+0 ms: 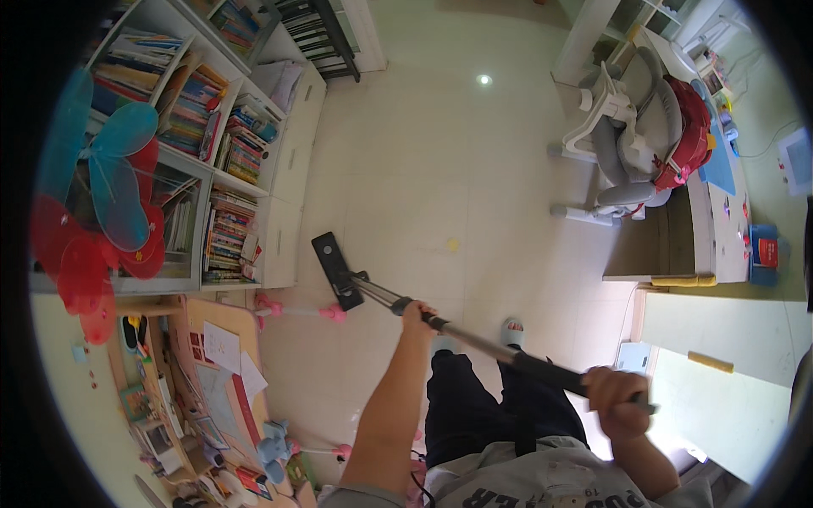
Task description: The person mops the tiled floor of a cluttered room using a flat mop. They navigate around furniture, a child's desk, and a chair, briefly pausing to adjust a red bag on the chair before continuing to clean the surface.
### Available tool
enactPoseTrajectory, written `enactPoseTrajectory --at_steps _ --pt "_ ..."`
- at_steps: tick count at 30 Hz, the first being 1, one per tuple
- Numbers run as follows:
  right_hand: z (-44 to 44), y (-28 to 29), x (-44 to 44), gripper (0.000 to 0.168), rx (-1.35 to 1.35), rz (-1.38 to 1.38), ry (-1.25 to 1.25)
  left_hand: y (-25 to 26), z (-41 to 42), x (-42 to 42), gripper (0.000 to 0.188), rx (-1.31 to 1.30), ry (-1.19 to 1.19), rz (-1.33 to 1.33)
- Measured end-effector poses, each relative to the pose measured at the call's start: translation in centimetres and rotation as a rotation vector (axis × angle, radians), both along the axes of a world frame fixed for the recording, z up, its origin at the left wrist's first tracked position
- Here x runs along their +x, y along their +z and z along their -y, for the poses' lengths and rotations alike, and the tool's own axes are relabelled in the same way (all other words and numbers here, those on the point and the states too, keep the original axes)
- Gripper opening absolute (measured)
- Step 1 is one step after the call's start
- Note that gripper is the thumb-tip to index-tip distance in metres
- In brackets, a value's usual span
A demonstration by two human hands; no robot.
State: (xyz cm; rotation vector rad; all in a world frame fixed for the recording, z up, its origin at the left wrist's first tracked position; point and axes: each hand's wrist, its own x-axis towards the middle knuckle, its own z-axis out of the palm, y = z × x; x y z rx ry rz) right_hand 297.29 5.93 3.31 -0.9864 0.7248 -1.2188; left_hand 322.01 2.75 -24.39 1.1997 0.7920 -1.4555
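Note:
A flat mop with a black rectangular head and a telescopic metal handle slants across the view. My left hand grips the shaft partway down, just above a dark joint. Around the black grip at the upper end, my right hand is closed. The mop head is over the pale tiled floor, left of my feet; whether its underside touches the tiles cannot be told. My feet wear light slippers.
On the left stand a white bookcase packed with books and a pink-legged child's desk. Red and blue gauze wings hang there. A grey swivel chair with a red backpack stands at the right desk. A yellow spot marks the floor.

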Motion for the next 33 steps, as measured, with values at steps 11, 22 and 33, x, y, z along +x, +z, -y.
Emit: enactPoseTrajectory --at_steps 11,22,33 --pt "-5.3 3.9 -2.1 0.013 0.103 -0.233 -0.431 -1.8 -0.6 -9.2 0.011 0.138 -0.23 -0.079" --pt "-14.0 8.4 -9.9 0.024 -0.028 -0.452 -0.398 3.0 -5.2 -21.8 0.015 -0.007 -0.205 -0.295" --pt "-22.1 15.1 -19.0 0.024 0.662 -0.608 -0.052 4.1 -16.5 -30.4 0.019 -0.234 0.115 -0.965"
